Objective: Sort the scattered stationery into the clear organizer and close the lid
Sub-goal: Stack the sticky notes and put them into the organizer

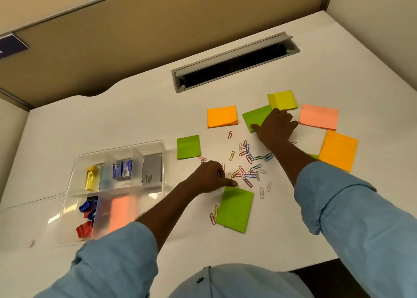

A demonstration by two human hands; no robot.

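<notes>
The clear organizer (75, 162) stands at the left with its lid (31, 214) lying open beside it. It holds a yellow item (91, 178), blue boxes (123, 168), a grey box (153, 169), blue and red binder clips (86, 216) and a pink pad (118, 212). Coloured paper clips (248, 162) are scattered mid-table. My left hand (208, 177) pinches at clips just above a green sticky pad (235, 206). My right hand (276, 126) lies over another green sticky pad (257, 116), thumb at its near edge, fingers over its far edge.
Other sticky pads lie around: orange (222, 116), small green (188, 146), yellow-green (283, 100), pink (318, 116) and a large orange one (338, 149). A grey cable slot (234, 62) opens at the back. Partition walls enclose the desk behind and right.
</notes>
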